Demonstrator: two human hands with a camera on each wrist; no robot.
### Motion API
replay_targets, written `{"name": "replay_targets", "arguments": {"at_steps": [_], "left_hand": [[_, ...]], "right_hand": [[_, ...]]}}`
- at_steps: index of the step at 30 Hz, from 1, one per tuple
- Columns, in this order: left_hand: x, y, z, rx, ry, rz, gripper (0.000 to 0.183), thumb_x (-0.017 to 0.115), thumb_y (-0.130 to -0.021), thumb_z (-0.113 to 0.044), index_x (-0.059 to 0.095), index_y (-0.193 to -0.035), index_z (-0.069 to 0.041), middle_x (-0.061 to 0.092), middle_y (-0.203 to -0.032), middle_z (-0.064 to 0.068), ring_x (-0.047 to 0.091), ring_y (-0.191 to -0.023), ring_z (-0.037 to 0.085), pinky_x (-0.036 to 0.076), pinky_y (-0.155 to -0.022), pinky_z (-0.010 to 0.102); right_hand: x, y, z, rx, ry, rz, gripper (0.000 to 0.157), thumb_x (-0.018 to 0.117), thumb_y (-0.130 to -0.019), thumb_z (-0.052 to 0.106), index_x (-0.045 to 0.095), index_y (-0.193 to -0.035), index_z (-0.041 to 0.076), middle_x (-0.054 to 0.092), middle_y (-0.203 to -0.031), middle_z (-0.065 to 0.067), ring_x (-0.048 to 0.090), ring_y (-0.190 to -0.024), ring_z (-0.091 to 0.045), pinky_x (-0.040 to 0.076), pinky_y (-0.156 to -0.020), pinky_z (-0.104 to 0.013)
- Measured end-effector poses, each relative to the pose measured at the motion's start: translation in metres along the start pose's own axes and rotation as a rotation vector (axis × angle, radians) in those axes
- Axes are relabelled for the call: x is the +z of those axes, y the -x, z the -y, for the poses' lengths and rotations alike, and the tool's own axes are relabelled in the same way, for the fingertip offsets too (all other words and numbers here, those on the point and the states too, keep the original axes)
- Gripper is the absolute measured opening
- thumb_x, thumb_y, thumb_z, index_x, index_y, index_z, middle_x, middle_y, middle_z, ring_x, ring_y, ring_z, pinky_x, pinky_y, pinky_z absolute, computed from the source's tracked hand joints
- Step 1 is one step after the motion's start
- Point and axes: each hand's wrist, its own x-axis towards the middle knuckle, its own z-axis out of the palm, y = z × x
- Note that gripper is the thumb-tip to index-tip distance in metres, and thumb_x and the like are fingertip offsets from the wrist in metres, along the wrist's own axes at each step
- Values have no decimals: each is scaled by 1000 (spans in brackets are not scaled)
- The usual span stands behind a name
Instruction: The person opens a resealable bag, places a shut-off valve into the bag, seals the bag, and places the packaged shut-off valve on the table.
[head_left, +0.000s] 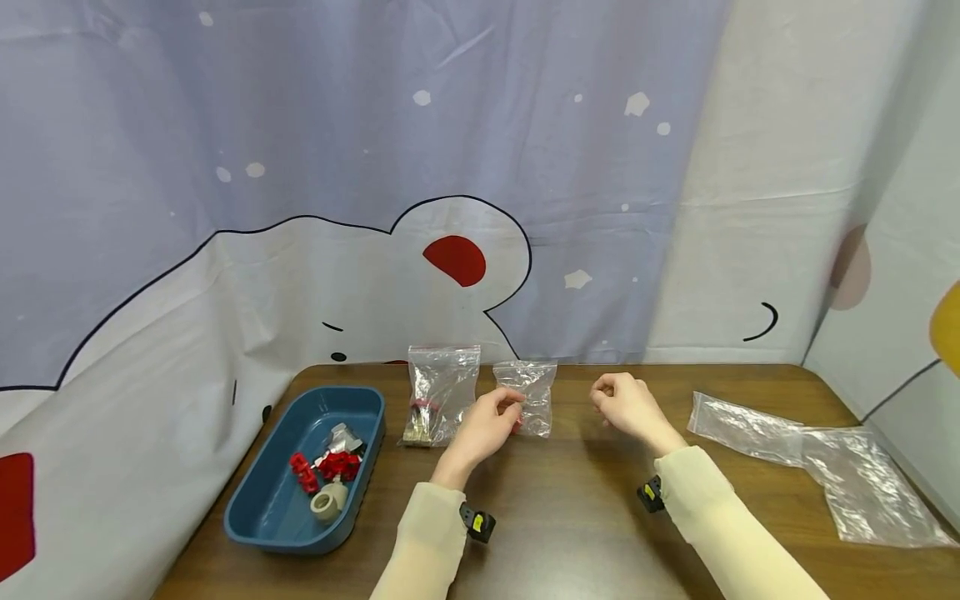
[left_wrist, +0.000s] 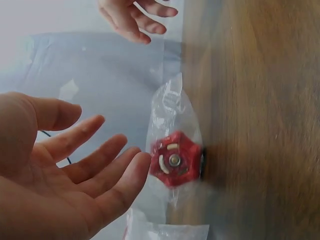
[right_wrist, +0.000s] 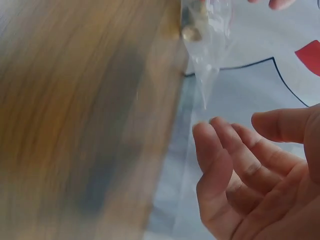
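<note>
My left hand [head_left: 483, 429] hovers at the near left side of a small clear zip bag [head_left: 534, 400], with its fingers loosely spread. Inside that bag is a red handwheel [left_wrist: 175, 159] with a round metal centre; the left wrist view shows it beside the fingertips, and I cannot tell whether they touch. From above, the hand hides most of the wheel. To the right, my right hand [head_left: 628, 404] is held over the table, fingers loosely bent and nothing in them. Left of the small bag, a larger zip bag [head_left: 442, 392] holds a brass-coloured part and something reddish.
A blue tray [head_left: 251, 500] at the left contains red parts, a cream pipe fitting [head_left: 326, 504] and a crumpled clear wrapper. Flat clear bags [head_left: 862, 483] lie along the right side of the wooden table [head_left: 555, 533]. A printed curtain [head_left: 570, 192] hangs behind the table's far edge.
</note>
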Motion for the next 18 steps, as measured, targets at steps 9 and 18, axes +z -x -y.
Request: {"name": "replay_targets", "arguments": {"at_steps": [9,18], "left_hand": [[-2,16,-5,39,-13,0,24,53,-99,-13,65,-119,-5,68,-110,10,64,-96,18,49,-84,36],[-44,43,-5,85,-258,-122,22,55,-98,-13,67,-116,-7,65,-112,8,61,-103,24,49,-86,44]], "right_hand": [[-42,22,-32,-89,222,-71,12,64,-89,12,71,-96,4,67,-78,0,60,-69,-18,47,-63,-41],[-91,45,-86,-7,321,-23,17,63,-90,14,68,-99,1,69,-86,-8,64,-79,-30,47,-65,-49]]}}
